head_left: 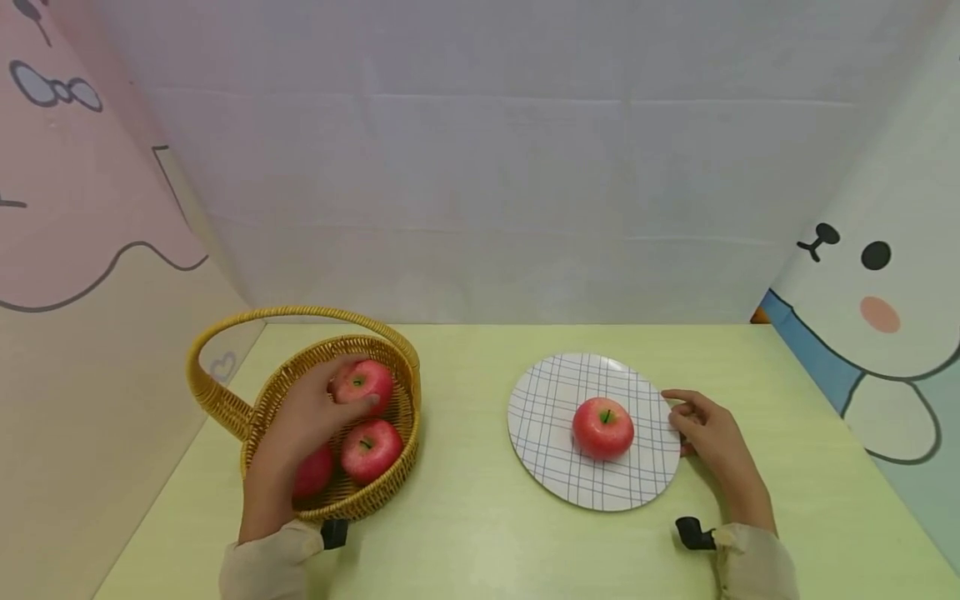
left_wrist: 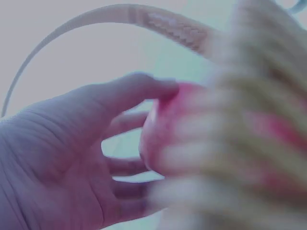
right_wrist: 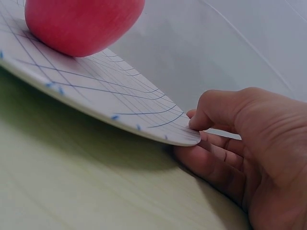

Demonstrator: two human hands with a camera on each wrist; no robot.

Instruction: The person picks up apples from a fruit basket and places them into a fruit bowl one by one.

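Observation:
My left hand [head_left: 300, 417] reaches inside a yellow woven basket [head_left: 396, 477], its thumb and fingers gripping a red apple [head_left: 369, 385]. In the left wrist view, that apple [left_wrist: 165, 132] is partly hidden by the blurred basket rim. Two more apples lie in the basket: one red apple [head_left: 372, 451] in front, another [head_left: 313, 473] partly behind my wrist. On the right, my right hand [head_left: 712, 437] pinches the edge of a white checked plate [head_left: 543, 425], thumb above and fingers below the rim [right_wrist: 180, 140]. A single red apple [head_left: 602, 430] sits on the plate.
The basket's tall arched handle [head_left: 300, 312] rises over its far side. Everything stands on a pale yellow-green table [head_left: 465, 467]. A white cloth wall [head_left: 480, 208] closes off the back, and printed panels [head_left: 885, 350] flank both sides.

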